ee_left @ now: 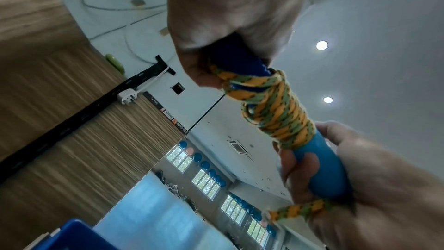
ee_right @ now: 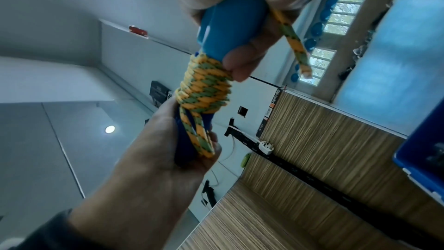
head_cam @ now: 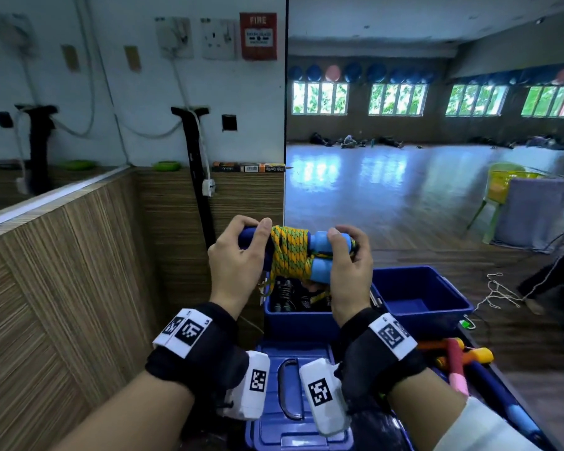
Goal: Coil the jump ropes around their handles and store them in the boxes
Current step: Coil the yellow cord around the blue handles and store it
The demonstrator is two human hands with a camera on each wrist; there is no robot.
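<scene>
A yellow-and-green braided jump rope (head_cam: 288,252) is coiled tightly around its two blue handles (head_cam: 323,255), held level above the boxes. My left hand (head_cam: 238,255) grips the darker left ends of the handles and pins a loop of rope (ee_right: 197,136) there. My right hand (head_cam: 349,258) grips the light blue right ends (ee_left: 319,170), with a loose rope end (ee_right: 296,45) sticking out beside its fingers. Below stands a blue box (head_cam: 293,317) holding dark-handled ropes. To its right sits a second blue box (head_cam: 420,288).
A blue lid with a handle (head_cam: 290,385) lies under my wrists. Orange, pink and blue handles (head_cam: 456,359) lie at the right. A wood-panelled wall (head_cam: 79,271) closes the left side. White cord (head_cam: 498,291) lies on the floor beside a person's leg (head_cam: 547,275).
</scene>
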